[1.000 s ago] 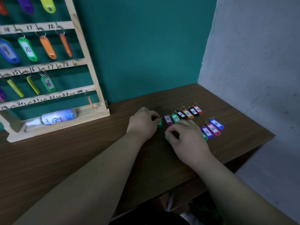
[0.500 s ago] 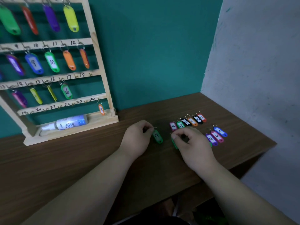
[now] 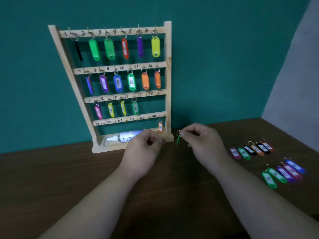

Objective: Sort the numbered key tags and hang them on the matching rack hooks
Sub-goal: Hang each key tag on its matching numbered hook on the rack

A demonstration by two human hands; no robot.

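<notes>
Two green tags dangle edge-on as thin slivers: left tag (image 3: 158, 153) pinched at the top by the left hand (image 3: 143, 152), right tag (image 3: 177, 140) by the right hand (image 3: 202, 144), before the rack (image 3: 168, 75).

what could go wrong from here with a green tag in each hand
1. Mix-up: the left hand pinches the left green tag and the right hand pinches the right green tag. Both tags hang edge-on with no number readable, so they may end up swapped on empty hook 17 and hook 18.
2. Drop: each tag dangles from a fingertip pinch on its ring and could slip onto the table.
</notes>
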